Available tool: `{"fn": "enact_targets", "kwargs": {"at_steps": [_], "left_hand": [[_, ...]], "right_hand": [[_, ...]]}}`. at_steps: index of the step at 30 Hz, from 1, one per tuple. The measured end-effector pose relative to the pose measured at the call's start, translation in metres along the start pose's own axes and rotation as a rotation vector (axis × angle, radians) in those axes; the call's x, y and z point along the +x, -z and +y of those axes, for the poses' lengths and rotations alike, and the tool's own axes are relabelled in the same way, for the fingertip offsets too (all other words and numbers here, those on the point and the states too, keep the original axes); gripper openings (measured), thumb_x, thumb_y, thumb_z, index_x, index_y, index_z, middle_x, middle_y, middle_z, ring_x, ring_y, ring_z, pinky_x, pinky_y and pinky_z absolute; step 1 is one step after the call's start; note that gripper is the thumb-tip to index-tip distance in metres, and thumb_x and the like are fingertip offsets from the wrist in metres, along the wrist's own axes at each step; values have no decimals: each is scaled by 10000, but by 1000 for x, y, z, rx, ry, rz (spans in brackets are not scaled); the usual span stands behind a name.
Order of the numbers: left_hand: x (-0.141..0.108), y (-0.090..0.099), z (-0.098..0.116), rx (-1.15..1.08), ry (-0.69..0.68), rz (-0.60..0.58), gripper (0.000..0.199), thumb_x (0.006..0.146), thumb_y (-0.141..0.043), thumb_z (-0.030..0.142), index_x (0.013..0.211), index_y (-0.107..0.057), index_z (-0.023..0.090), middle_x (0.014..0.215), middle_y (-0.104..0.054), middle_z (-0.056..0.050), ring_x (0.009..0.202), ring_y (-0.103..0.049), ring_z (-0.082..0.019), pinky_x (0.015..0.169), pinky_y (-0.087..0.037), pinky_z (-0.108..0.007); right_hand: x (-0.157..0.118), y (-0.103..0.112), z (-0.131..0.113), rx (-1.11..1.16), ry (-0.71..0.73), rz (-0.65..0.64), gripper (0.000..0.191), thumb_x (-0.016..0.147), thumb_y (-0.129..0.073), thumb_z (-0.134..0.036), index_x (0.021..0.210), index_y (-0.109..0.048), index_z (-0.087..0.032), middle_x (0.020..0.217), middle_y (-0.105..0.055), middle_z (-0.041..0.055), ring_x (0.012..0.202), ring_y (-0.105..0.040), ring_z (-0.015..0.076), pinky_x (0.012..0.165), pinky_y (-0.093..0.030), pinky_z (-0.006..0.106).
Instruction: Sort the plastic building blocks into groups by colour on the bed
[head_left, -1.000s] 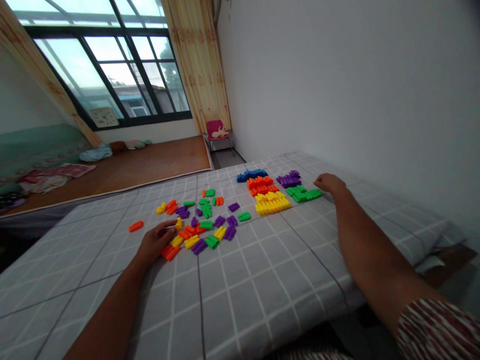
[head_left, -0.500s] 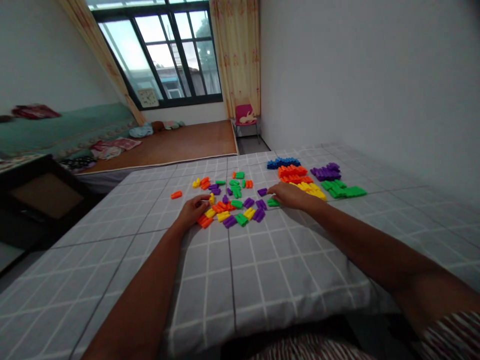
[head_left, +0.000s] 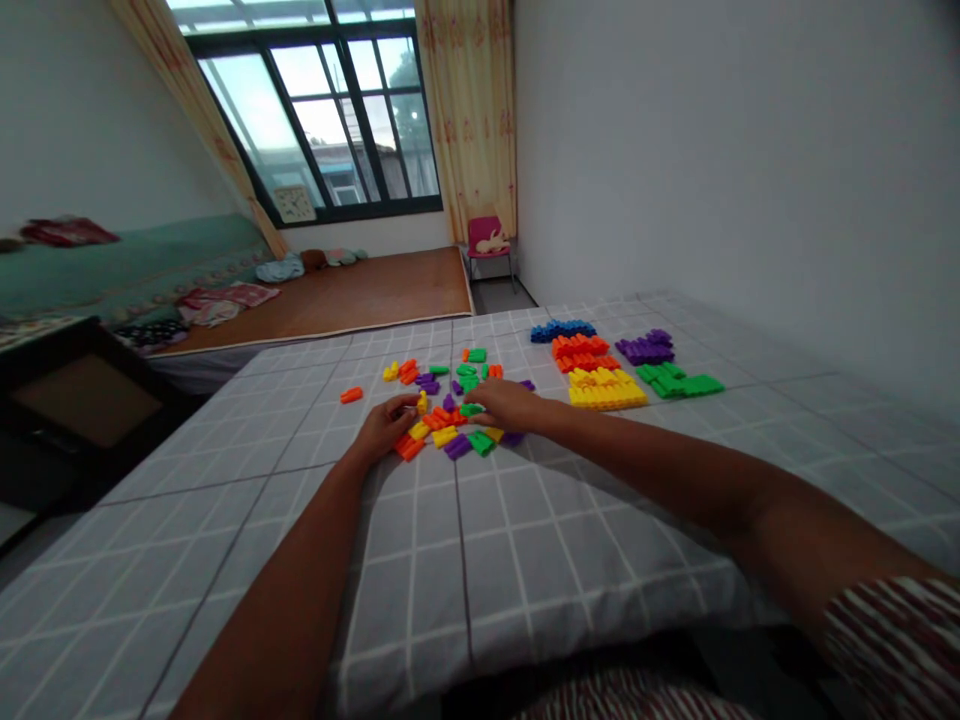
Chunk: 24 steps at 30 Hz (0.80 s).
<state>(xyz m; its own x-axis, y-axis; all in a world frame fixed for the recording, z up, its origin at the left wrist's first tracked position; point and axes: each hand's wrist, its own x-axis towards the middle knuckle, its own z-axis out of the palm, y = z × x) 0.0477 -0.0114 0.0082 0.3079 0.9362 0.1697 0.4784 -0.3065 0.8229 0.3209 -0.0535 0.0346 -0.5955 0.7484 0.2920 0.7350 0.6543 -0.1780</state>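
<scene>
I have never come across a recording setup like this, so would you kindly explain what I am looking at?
There is no machine here: these are a person's two bare hands, seen from a single camera worn on the head, looking forward and down. A grid-patterned cloth covers the surface in front. Loose plastic pieces in orange, yellow, green and purple lie scattered there. To their right are groups sorted by colour: blue, orange, yellow, purple and green. The left hand has its fingertips at a small yellow piece; the right hand reaches in by a green piece. From this angle, I cannot tell whether either piece is firmly held.
</scene>
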Motion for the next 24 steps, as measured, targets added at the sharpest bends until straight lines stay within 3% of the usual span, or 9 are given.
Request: {"fn": "enact_targets", "kwargs": {"at_steps": [5, 9, 12, 15, 18, 21, 24], "left_hand": [[4, 4, -11, -8, -8, -30, 716, 692, -646, 628, 1178, -652, 102, 977, -732, -110, 871, -668, -243, 767, -536, -337], [8, 7, -17, -22, -9, -47, 720, 684, -659, 642, 1182, -652, 121, 1047, -732, -115, 929, -681, -261, 807, -548, -347], [9, 9, -17, -24, 14, -65, 723, 679, -668, 639, 1194, -646, 133, 1074, -731, -114, 961, -684, -276, 819, -559, -354], [9, 10, -13, -4, 22, -60, 723, 661, -677, 642, 1186, -654, 146, 1124, -720, -116, 1018, -674, -286, 863, -556, -353], [8, 11, -7, 30, 41, -25, 710, 624, -691, 654, 1137, -686, 164, 1120, -725, -107, 1002, -683, -285, 859, -564, -342], [8, 11, -1, 35, 55, -5, 689, 599, -699, 661, 1093, -708, 181, 1089, -737, -99, 979, -692, -292, 825, -580, -341], [7, 11, 2, 52, 54, 5, 685, 596, -699, 664, 1089, -713, 190, 1060, -745, -96, 964, -694, -300, 794, -587, -341]], "right_hand": [[18, -16, 5, 53, -98, 5, 251, 751, -729, -212, 998, -684, -204, 969, -715, 55, 911, -636, 215, 758, -457, 288], [-8, 15, 33, 274, -111, 138, 286, 742, -713, -203, 1024, -668, -181, 971, -694, 49, 856, -630, 172, 741, -474, 270], [-50, 57, 71, 444, -261, 365, 296, 743, -703, -277, 1015, -651, -171, 925, -682, 34, 817, -624, 151, 737, -495, 274], [-111, 99, 121, 588, -548, 631, 326, 772, -660, -384, 1021, -635, -175, 932, -689, 47, 821, -629, 155, 717, -512, 286], [-181, 120, 171, 621, -864, 796, 405, 779, -646, -432, 1084, -612, -168, 969, -688, 77, 774, -631, 150, 646, -507, 268], [-236, 120, 210, 373, -1084, 706, 412, 742, -694, -424, 1052, -636, -159, 968, -701, 101, 788, -637, 170, 658, -501, 283], [-259, 111, 232, 50, -1142, 489, 377, 719, -721, -419, 998, -678, -169, 993, -712, 95, 874, -646, 198, 750, -492, 304]]}}
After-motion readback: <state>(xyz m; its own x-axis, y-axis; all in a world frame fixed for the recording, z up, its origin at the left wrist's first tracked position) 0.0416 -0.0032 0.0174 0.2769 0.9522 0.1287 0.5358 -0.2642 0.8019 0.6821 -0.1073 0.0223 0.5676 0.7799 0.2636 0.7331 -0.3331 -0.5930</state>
